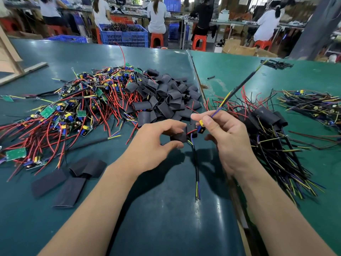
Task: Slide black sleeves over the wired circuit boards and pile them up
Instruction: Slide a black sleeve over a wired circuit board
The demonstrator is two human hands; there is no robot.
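Sleeving is under way: the left hand pinches a black sleeve at table centre, while the right hand grips the circuit board by its wires. Next, the board likely needs pushing fully inside, then dropping on the finished pile at three o'clock.

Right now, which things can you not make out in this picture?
- Head view: how far the circuit board sits inside the black sleeve; fingers of the left hand and right hand cover the joint.
- Head view: the bare boards pile is cut off by the left edge.
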